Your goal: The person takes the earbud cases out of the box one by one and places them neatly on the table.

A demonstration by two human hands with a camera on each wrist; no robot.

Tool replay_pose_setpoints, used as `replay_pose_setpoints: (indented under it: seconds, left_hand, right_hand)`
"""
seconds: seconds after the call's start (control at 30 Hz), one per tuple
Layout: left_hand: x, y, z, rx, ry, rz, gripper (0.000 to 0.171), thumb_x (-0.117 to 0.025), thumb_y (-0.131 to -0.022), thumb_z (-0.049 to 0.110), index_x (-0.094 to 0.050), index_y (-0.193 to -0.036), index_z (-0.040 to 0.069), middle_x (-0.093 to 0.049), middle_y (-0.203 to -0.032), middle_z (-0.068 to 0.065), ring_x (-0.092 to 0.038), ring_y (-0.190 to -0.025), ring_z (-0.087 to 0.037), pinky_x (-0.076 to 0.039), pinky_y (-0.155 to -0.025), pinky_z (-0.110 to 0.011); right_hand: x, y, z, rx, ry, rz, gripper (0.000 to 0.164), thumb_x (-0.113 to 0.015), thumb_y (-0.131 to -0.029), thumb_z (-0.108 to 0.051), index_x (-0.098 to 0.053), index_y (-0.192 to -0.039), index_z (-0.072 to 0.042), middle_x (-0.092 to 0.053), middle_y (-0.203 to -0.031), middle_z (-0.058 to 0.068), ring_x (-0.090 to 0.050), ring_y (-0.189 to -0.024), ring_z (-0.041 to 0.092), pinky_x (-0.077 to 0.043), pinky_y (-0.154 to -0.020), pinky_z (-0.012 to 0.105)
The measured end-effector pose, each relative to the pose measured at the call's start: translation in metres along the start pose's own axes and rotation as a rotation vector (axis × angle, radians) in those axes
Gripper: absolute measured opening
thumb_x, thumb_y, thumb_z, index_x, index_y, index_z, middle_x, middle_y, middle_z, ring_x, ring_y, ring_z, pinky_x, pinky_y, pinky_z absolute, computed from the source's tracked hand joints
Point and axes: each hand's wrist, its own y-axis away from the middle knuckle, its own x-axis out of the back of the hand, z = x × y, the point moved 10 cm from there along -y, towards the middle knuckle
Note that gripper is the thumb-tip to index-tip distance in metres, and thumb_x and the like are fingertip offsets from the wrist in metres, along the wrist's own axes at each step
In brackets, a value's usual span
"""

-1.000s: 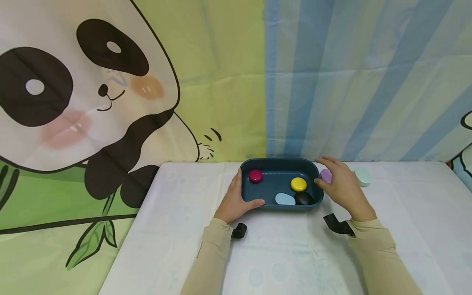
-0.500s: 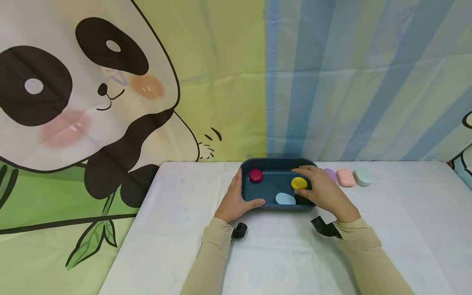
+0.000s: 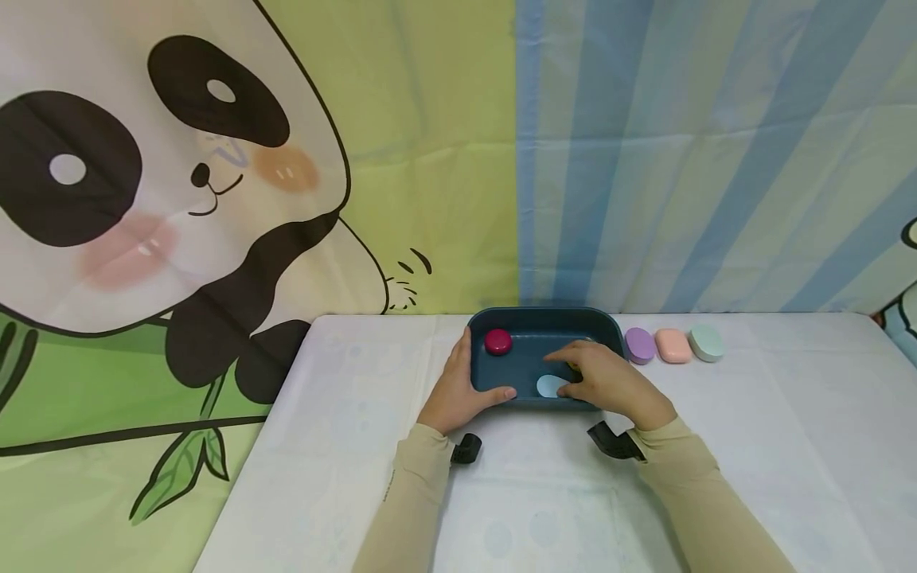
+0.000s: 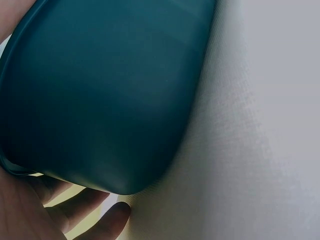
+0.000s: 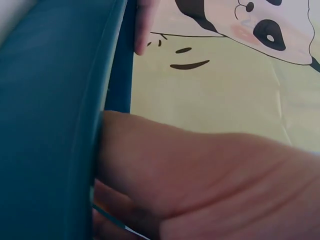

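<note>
My left hand (image 3: 462, 388) grips the left end of a dark blue rectangular tray (image 3: 526, 403), fingers along its end wall, thumb over the near rim. The left wrist view shows the tray's outer wall (image 4: 110, 100) close up. My right hand (image 3: 605, 380) reaches in over the near right rim, index finger stretched forward. Its thumb overlaps the right end of a flat light blue oval piece (image 3: 548, 386). A round red piece (image 3: 497, 342) lies at the tray's back left. Under the right hand, a sliver of yellow piece (image 3: 574, 367) shows; the black piece is hidden.
Right of the tray stands a row of smooth pieces: purple (image 3: 641, 346), pink (image 3: 673, 346) and mint green (image 3: 706, 343). A white cloth (image 3: 544, 493) covers the table. A panda-printed curtain (image 3: 430, 159) hangs right behind its far edge.
My right hand has moved left from the tray's right end to the light blue piece, passing over the yellow and black ones. The pink piece came into view. My left hand has stayed put.
</note>
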Motion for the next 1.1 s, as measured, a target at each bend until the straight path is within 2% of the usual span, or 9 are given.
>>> replay_pose_setpoints:
  seconds: [0.1,0.23,0.5,0.7,0.9,1.1]
  left_hand:
    - [0.0,0.0,0.001,-0.004,0.002,-0.001,0.125,-0.081,-0.077,0.058,0.001,-0.163,0.021,-0.01,-0.168,0.0,-0.017,-0.152,-0.021,-0.028,-0.118,-0.049]
    - [0.0,0.001,0.0,-0.001,0.001,0.001,0.125,-0.081,-0.077,0.059,0.001,-0.163,0.022,-0.01,-0.168,0.001,-0.017,-0.152,-0.021,-0.028,-0.118,-0.049]
    - [-0.002,0.0,0.0,-0.007,0.007,0.006,0.124,-0.082,-0.077,0.057,0.001,-0.163,0.022,-0.009,-0.168,0.0,-0.016,-0.152,-0.022,-0.027,-0.118,-0.05]
    - [-0.001,-0.001,0.001,-0.003,0.005,0.008,0.124,-0.082,-0.077,0.057,0.001,-0.163,0.021,-0.01,-0.168,-0.001,-0.017,-0.152,-0.023,-0.028,-0.118,-0.051]
    - [0.0,0.0,0.001,-0.002,0.002,0.007,0.124,-0.081,-0.077,0.057,0.001,-0.163,0.022,-0.01,-0.168,-0.001,-0.017,-0.152,-0.023,-0.028,-0.118,-0.051]
    - [0.001,0.0,0.001,0.001,0.005,0.006,0.125,-0.082,-0.077,0.057,0.001,-0.163,0.021,-0.009,-0.169,0.0,-0.017,-0.152,-0.023,-0.027,-0.118,-0.051]
  right_hand:
    - [-0.005,-0.005,0.001,-0.002,-0.01,-0.054,0.048,-0.083,-0.083,-0.012,-0.068,-0.128,-0.002,-0.069,-0.116,0.012,-0.061,-0.087,0.022,-0.051,-0.073,0.034]
    - [-0.01,-0.011,0.001,-0.005,-0.005,-0.123,0.047,-0.084,-0.081,-0.009,-0.069,-0.126,-0.002,-0.07,-0.114,0.01,-0.061,-0.084,0.018,-0.051,-0.072,0.031]
    - [-0.02,-0.019,0.001,-0.019,0.016,-0.202,0.043,-0.082,-0.08,-0.003,-0.073,-0.122,-0.006,-0.071,-0.114,0.007,-0.063,-0.089,0.017,-0.055,-0.078,0.035]
    - [-0.023,-0.023,0.003,-0.032,0.053,-0.184,0.04,-0.08,-0.084,-0.008,-0.073,-0.124,-0.009,-0.071,-0.116,0.008,-0.065,-0.1,0.022,-0.051,-0.094,0.048]
    - [-0.025,-0.026,0.005,-0.056,0.063,-0.168,0.041,-0.078,-0.087,-0.01,-0.071,-0.127,-0.01,-0.069,-0.12,0.009,-0.065,-0.103,0.024,-0.054,-0.087,0.042]
    - [-0.031,-0.028,0.005,-0.069,0.089,-0.192,0.046,-0.081,-0.083,-0.006,-0.07,-0.128,-0.011,-0.068,-0.121,0.01,-0.063,-0.104,0.026,-0.053,-0.091,0.044]
